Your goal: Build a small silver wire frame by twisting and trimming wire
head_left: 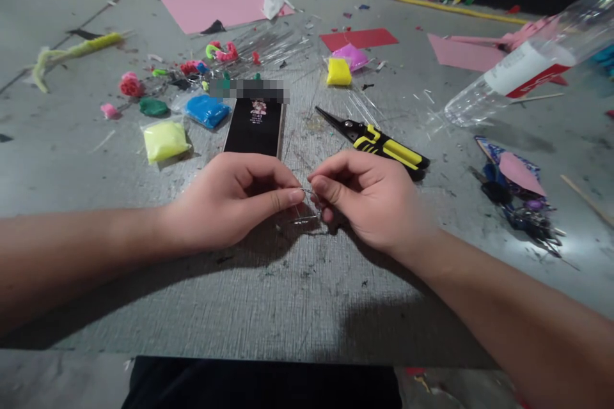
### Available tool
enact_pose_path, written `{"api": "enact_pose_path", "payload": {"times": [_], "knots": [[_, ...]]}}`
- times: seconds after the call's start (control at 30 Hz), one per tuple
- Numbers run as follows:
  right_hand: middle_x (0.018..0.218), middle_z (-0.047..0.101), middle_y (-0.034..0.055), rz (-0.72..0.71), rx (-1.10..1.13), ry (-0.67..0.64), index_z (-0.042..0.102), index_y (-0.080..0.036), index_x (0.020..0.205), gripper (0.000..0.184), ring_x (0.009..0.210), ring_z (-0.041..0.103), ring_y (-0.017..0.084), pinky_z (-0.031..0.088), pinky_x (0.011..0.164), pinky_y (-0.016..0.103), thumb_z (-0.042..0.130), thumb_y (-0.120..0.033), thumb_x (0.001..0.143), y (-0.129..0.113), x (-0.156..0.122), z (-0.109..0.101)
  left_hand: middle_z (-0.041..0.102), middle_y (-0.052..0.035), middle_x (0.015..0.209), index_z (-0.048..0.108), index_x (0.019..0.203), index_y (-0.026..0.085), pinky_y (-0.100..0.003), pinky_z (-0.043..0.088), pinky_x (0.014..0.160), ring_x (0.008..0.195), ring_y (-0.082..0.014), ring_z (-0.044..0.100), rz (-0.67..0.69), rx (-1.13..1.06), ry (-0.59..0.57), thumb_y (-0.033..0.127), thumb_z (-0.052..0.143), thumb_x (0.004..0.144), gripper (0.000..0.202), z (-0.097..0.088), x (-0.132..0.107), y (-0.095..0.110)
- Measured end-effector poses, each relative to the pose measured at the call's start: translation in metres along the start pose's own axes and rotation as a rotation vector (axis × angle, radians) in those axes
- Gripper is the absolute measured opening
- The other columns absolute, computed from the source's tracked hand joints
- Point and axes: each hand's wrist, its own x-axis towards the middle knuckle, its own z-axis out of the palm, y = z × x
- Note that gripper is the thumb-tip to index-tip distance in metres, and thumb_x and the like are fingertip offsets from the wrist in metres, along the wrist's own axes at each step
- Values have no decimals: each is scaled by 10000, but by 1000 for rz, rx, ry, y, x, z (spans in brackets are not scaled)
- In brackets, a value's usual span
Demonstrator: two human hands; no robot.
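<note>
My left hand (235, 198) pinches one side of a thin bent wire (304, 219) between thumb and forefinger. Facing it, my right hand (367, 195) is closed on the other side of the same wire, its fingers curled in. The wire looks silvery and forms a small frame hanging just below my fingertips; its exact shape is hard to make out. Behind my left hand lies a phone (254, 128) with its screen lit. Black and yellow pliers (384, 144) rest just beyond my right hand, jaws pointing to the far left.
Packets of pale yellow clay (165, 142), blue clay (207, 110) and bright yellow clay (339, 71) lie beyond the hands. A plastic bottle (522, 73) stands tilted in view at right, near a dark wire cluster (522, 204). Pink paper (215, 5) lies at the back.
</note>
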Motion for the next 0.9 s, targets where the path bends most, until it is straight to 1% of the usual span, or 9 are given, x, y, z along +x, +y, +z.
{"api": "enact_pose_path", "payload": {"times": [0.1,0.27,0.33,0.4,0.47,0.53,0.63,0.73,0.9], "knots": [[606,661,-48,45,85,12,687,-161,793,268,461,619,93,511,425,206,875,-346,743,2,-1,4,748,-5,705,712,774,159,-158,499,533,619,-98,668,-18,-29,-10,126,687,870,105,1,1,-1],[597,654,-51,158,226,46,662,-184,813,340,453,616,99,442,353,184,850,-460,752,9,-4,11,763,-3,730,712,778,153,-137,515,564,649,-90,692,-54,-97,22,121,679,881,113,4,2,0],[604,647,-56,167,255,41,661,-190,819,335,474,607,88,458,387,182,838,-470,765,9,-5,12,761,4,729,712,773,155,-134,517,578,657,-87,691,-52,-101,25,127,680,880,115,4,2,1],[626,647,-58,132,214,38,671,-186,812,291,519,602,73,496,463,185,848,-414,771,7,-5,11,747,9,712,711,764,155,-144,519,585,650,-88,677,-33,-75,4,134,690,869,109,3,3,1],[660,655,-57,58,113,33,689,-180,805,227,558,591,61,508,521,185,858,-327,771,2,-4,7,737,5,701,707,761,154,-165,525,594,648,-99,670,-21,-53,-20,141,690,867,108,1,4,0],[686,667,-53,0,3,-2,706,-180,820,169,566,578,57,492,521,186,846,-269,787,-3,-3,1,737,-2,703,704,766,154,-182,532,607,655,-109,674,-13,-53,-50,157,681,878,114,-2,5,-2],[667,676,-47,9,-81,-115,724,-188,848,98,544,580,67,489,493,198,800,-248,832,-10,-1,-7,738,-12,701,703,769,158,-189,530,608,653,-116,675,-26,-64,-86,183,676,891,128,-5,6,-4],[676,710,-36,50,-27,-174,728,-187,829,74,555,626,75,549,524,204,794,-218,827,-14,-1,-9,738,-19,699,710,774,160,-197,535,612,652,-125,682,-52,-115,-113,190,685,889,121,-6,6,-5],[679,737,-36,124,220,-194,697,-185,850,112,577,706,100,620,548,210,800,-161,813,-14,-5,-3,710,-3,666,715,757,148,-163,529,594,607,-93,655,-109,-273,-144,138,685,886,133,-7,8,-2]]}}
